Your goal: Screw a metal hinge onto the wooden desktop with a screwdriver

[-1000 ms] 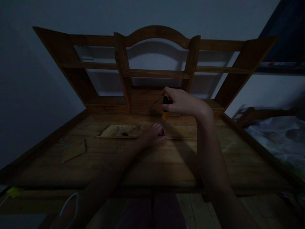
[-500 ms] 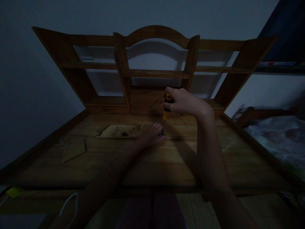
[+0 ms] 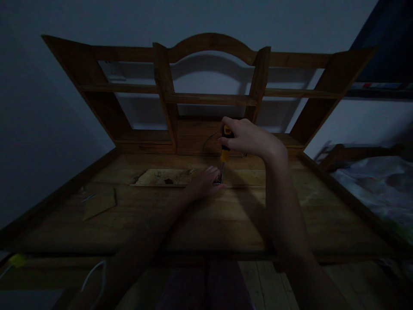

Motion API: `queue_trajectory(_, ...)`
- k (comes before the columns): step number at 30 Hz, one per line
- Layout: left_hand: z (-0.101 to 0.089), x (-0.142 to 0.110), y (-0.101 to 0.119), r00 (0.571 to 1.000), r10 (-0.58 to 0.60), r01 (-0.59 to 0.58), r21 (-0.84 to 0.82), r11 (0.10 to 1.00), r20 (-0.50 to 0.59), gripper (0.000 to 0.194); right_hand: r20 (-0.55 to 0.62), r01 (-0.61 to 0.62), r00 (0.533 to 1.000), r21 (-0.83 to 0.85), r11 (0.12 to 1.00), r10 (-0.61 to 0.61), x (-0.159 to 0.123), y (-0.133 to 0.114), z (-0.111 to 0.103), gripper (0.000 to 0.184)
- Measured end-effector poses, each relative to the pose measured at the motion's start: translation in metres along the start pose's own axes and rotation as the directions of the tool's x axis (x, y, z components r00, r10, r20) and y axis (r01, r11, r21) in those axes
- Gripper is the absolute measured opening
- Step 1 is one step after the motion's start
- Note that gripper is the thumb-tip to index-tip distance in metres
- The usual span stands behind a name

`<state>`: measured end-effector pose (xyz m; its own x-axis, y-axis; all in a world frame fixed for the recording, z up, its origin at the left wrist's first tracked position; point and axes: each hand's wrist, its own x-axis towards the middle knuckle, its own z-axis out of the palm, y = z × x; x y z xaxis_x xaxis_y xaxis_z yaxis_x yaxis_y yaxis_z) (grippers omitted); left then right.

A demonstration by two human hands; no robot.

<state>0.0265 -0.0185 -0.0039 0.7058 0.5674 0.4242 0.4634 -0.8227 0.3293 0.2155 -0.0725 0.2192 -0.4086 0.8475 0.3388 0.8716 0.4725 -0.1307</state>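
The right hand (image 3: 248, 137), raised with its wrist bent sharply, grips a black-and-yellow screwdriver with a thin metal shaft (image 3: 225, 155), fingers wrapped around the handle. The tool stands nearly upright, tip down beside the left hand's thumb – an angle that probably lets the wrist turn it while pressing straight down. The left hand (image 3: 204, 183) lies low, its fingers reaching forward and its thumb set apart from them, seemingly to steady whatever sits at the tip. Whether it pinches anything cannot be told: only a small dark patch (image 3: 218, 181) shows between thumb and fingers, and the shaft's very end is lost there.

Both hands work over a broad, brown wooden surface (image 3: 206, 224). Just left of the left hand runs a long, pale strip with dark stains (image 3: 151, 178); the hand covers part of it, and dimness obscures whether it is sunken or raised. Farther left lies a flat, tan, four-sided piece (image 3: 100, 204), out of the hands' way. Beyond the hands rises a brown wooden shelf unit with an arched top (image 3: 209, 41). Well to their right, a whitish, crumpled heap (image 3: 376, 181) is cut off by the frame – its material unclear.
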Motion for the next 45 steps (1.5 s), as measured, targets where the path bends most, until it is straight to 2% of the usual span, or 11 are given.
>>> queue_trajectory(10,-0.001,0.001,0.002,1.000,0.007,-0.007,-0.012,1.000,-0.010,0.031,-0.023,0.019,1.000,0.077,0.997,-0.017,-0.002,0.000,-0.004,0.015)
queue_trajectory(19,0.002,-0.001,-0.002,1.000,0.007,-0.007,-0.070,0.998,-0.003,0.024,-0.227,0.013,0.974,0.049,0.999,-0.002,-0.017,-0.001,-0.022,0.016)
queue_trajectory(24,0.003,0.000,-0.001,0.999,0.027,-0.030,-0.098,0.995,-0.033,0.030,-0.408,-0.019,0.911,0.088,0.996,0.054,-0.015,0.014,-0.024,0.017)
queue_trajectory(28,-0.002,0.001,0.006,0.999,0.005,-0.009,-0.078,0.997,-0.052,0.032,-0.615,0.022,0.766,0.311,0.950,0.184,0.008,0.058,0.004,0.015)
queue_trajectory(30,-0.005,0.002,0.008,0.997,-0.008,0.006,-0.030,1.000,-0.075,0.029,-0.603,0.044,0.698,0.575,0.817,0.387,0.016,0.079,0.026,0.023)
queue_trajectory(31,-0.006,0.002,0.009,0.996,-0.013,0.014,0.003,1.000,-0.090,0.028,-0.510,0.069,0.679,0.761,0.645,0.528,0.016,0.086,0.037,0.028)
queue_trajectory(32,-0.007,0.002,0.008,0.994,-0.019,0.023,0.036,0.999,-0.108,0.028,-0.363,0.111,0.665,0.912,0.394,0.652,0.014,0.092,0.048,0.036)
queue_trajectory(33,-0.007,0.002,0.008,0.992,-0.026,0.035,0.069,0.997,-0.125,0.027,-0.289,0.117,0.666,0.951,0.287,0.688,0.009,0.097,0.059,0.041)
queue_trajectory(37,-0.006,0.002,0.004,0.981,-0.060,0.085,0.131,0.988,-0.187,0.021,-0.151,0.164,0.610,0.984,0.062,0.778,-0.026,0.101,0.096,0.050)
queue_trajectory(40,-0.004,0.003,0.002,0.977,-0.067,0.088,0.096,0.991,-0.203,0.017,-0.060,0.199,0.578,0.978,-0.069,0.814,-0.049,0.104,0.115,0.043)
queue_trajectory(45,-0.004,0.001,-0.014,0.957,-0.171,0.158,-0.071,0.985,-0.233,0.024,0.089,0.131,0.679,0.962,-0.239,0.729,-0.064,0.109,0.127,0.020)
